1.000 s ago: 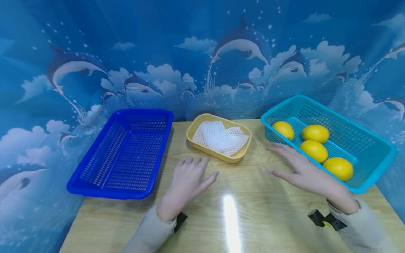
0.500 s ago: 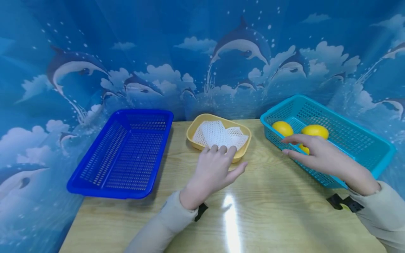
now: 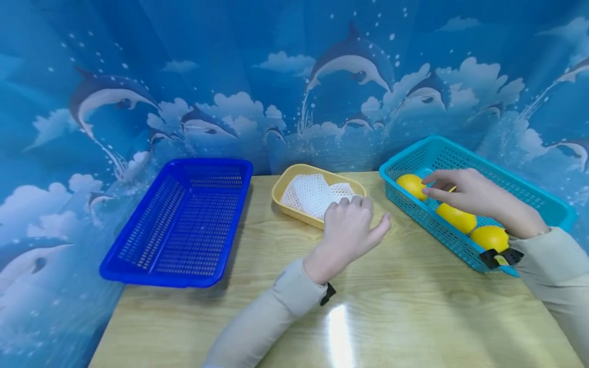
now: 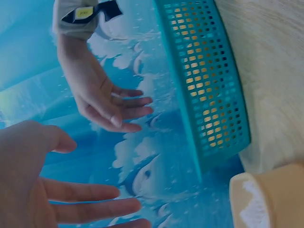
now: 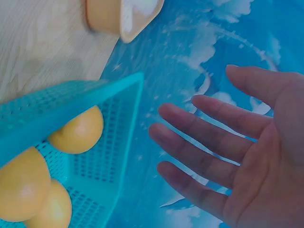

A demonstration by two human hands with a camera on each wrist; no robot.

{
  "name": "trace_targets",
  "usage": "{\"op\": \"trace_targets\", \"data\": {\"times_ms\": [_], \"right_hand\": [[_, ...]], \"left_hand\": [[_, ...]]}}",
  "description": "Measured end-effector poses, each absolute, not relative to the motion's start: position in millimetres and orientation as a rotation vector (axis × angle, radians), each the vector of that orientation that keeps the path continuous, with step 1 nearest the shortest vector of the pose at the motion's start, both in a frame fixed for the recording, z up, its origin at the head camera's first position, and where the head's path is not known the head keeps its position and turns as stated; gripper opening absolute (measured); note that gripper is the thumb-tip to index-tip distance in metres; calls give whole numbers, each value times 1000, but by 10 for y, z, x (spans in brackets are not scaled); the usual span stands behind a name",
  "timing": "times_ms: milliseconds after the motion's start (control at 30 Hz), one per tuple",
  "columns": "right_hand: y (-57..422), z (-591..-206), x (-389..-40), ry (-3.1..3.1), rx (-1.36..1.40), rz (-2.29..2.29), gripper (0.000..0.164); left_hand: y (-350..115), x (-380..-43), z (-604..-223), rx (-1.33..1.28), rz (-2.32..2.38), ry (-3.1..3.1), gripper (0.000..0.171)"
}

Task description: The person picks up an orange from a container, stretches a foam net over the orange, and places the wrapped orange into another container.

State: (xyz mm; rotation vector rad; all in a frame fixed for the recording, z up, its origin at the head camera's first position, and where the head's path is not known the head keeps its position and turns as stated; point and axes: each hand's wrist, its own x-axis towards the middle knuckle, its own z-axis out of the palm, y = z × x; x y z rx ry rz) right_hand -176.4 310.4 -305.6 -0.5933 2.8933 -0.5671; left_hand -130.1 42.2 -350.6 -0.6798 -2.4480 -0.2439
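My right hand (image 3: pixel 469 191) hovers over the turquoise basket (image 3: pixel 425 220) with loosely bent fingers, its tips beside a yellow lemon-like fruit (image 3: pixel 411 187). More such fruits (image 3: pixel 455 217) lie in that basket, partly covered by the hand; in the right wrist view, fruits (image 5: pixel 78 130) appear apart from the spread fingers. My left hand (image 3: pixel 347 230) is over the front right edge of a small yellow basket (image 3: pixel 298 214), its thumb held out. White foam netting (image 3: pixel 313 195) fills this small basket. The left wrist view shows the left palm (image 4: pixel 28 190) with extended fingers, holding nothing.
A deep blue perforated basket (image 3: pixel 193 225) stands at the left of the wooden table (image 3: pixel 391 317). Behind everything hangs a dolphin-print curtain (image 3: pixel 285 76). The small yellow basket sits at the back between the two larger baskets.
My left hand has moved right and forward, from the bare table to the small yellow basket's edge. My right hand has gone from before the turquoise basket to above its fruits.
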Motion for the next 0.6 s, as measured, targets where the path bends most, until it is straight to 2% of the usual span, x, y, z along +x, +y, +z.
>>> {"op": "trace_targets", "data": {"times_ms": [300, 600], "right_hand": [[3290, -3181, -2228, 2833, -461, -445, 46], [3453, -3402, -2580, 2513, -278, -508, 70]], "left_hand": [[780, -1541, -3621, -637, -171, -2586, 42], [1241, -1806, -3836, -613, -44, -2862, 57]]}}
